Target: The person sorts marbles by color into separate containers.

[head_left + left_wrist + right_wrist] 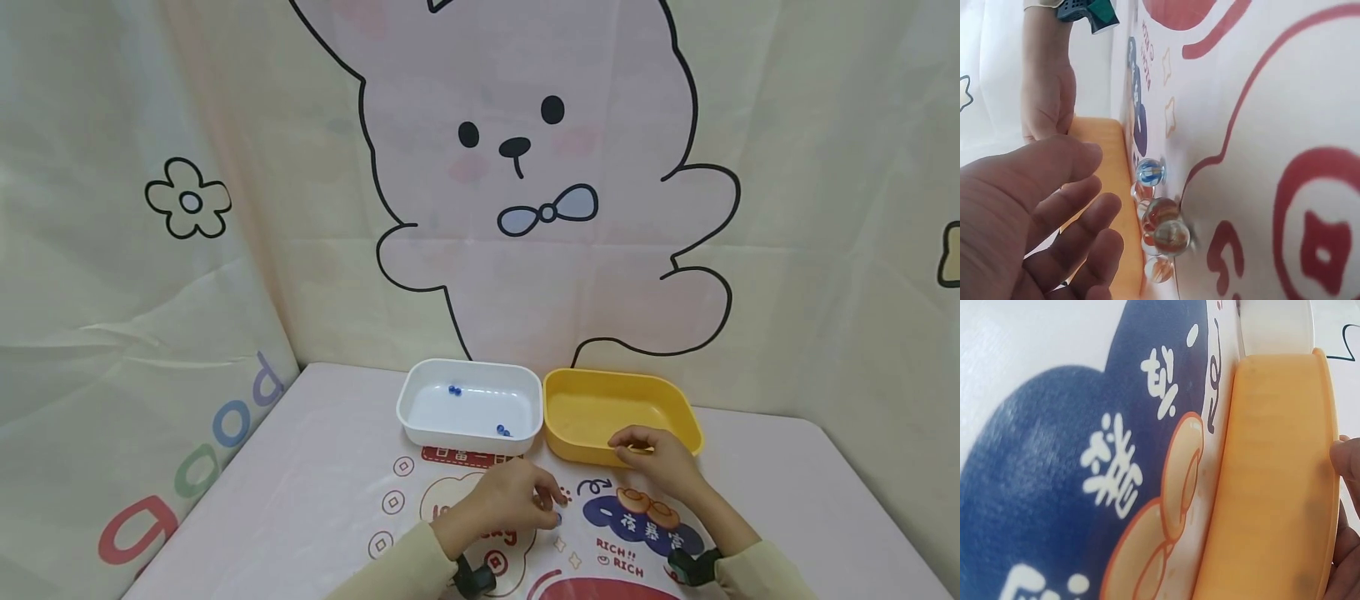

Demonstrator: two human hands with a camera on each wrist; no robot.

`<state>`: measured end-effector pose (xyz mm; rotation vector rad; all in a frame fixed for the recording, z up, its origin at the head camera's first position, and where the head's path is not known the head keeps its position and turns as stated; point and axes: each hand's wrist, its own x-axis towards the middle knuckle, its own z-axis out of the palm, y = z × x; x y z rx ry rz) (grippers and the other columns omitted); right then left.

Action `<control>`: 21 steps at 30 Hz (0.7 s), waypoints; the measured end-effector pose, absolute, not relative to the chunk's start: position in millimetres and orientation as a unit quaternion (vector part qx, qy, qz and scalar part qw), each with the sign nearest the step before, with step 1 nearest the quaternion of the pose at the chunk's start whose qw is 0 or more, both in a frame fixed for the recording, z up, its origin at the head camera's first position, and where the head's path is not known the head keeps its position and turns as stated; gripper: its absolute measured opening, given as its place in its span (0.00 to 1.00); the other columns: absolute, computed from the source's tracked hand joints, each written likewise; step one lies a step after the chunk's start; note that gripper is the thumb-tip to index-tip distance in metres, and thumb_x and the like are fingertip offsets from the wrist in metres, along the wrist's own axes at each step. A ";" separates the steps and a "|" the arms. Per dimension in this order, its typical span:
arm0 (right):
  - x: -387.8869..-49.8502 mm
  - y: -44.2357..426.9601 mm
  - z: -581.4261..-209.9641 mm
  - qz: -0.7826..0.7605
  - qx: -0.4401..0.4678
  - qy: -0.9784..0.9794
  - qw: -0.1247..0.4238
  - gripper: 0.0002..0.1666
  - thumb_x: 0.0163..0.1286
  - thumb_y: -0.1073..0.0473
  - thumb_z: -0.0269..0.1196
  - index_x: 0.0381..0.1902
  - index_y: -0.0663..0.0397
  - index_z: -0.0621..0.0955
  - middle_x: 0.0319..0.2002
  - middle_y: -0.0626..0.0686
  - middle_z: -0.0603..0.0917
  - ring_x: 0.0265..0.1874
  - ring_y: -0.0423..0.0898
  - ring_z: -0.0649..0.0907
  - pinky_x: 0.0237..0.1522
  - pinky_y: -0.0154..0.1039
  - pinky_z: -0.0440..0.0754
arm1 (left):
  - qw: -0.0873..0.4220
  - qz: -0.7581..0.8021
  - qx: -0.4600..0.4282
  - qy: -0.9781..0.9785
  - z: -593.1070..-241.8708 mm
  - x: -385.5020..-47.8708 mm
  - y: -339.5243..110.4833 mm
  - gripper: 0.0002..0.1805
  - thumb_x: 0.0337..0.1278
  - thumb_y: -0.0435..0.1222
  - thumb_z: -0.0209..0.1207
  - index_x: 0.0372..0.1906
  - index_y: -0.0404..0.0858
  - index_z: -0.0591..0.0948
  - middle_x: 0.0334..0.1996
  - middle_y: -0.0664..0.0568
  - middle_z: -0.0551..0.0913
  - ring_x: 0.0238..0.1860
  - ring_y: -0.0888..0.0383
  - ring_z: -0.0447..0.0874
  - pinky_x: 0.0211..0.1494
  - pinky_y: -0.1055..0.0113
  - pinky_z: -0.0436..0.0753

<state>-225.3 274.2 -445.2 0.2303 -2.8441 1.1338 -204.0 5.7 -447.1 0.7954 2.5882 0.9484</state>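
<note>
Cream-coloured sleeves (pixel 401 567) reach in nearest of all, with a dark strapped device (pixel 474 577) at each wrist. Past its cuff, the person's left hand (pixel 510 496) hangs low over the table, fingers loosely bent and a little apart, pinching nothing. Just beside its fingertips, a clear glass marble with blue swirls (pixel 1149 172) lies on the tabletop, next to a huddle of clear marbles with orange swirls (pixel 1171 237). Over at the near rim of a yellow rounded-rectangular plastic tray (pixel 600 404) is the right hand (pixel 663 458), thumb by the rim and other fingers bent behind it; whether they pinch the rim or anything else, I cannot tell. Just left of that tray stands a white tray of similar shape (pixel 480 412), with small blue marbles (pixel 501 430) in two little groups. Underneath, the white printed tabletop (pixel 262 475) reads "RICH!! RICH" in red, and a dark-blue cloud print (pixel 597 510) carries the white characters 一夜暴富. Behind hangs a pale cloth (pixel 810 150) showing a pink outlined animal in a blue bow tie (pixel 576 204); coloured letters climb its left side, a blue "o" (pixel 218 423) and a purple "d" among them.
</note>
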 end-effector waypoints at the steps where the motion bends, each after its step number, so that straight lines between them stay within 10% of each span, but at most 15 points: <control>1: -225.4 274.3 -445.4 0.370 0.073 -0.926 0.036 0.08 0.64 0.51 0.65 0.39 0.45 0.85 0.39 0.45 0.86 0.41 0.43 0.79 0.45 0.34 0.78 | 0.132 0.320 0.279 0.896 -448.1 -204.1 6.9 0.06 0.46 0.42 0.71 0.32 0.55 0.86 0.20 0.69 0.78 0.22 0.69 0.73 0.26 0.75 0.72; 21: -226.0 273.7 -445.9 0.365 0.062 -0.928 0.031 0.06 0.65 0.52 0.65 0.38 0.44 0.85 0.39 0.45 0.85 0.42 0.44 0.80 0.48 0.40 0.78 | 0.097 0.230 0.295 0.922 -456.6 -203.0 16.2 0.06 0.45 0.43 0.71 0.31 0.57 0.86 0.18 0.71 0.75 0.22 0.72 0.70 0.30 0.77 0.68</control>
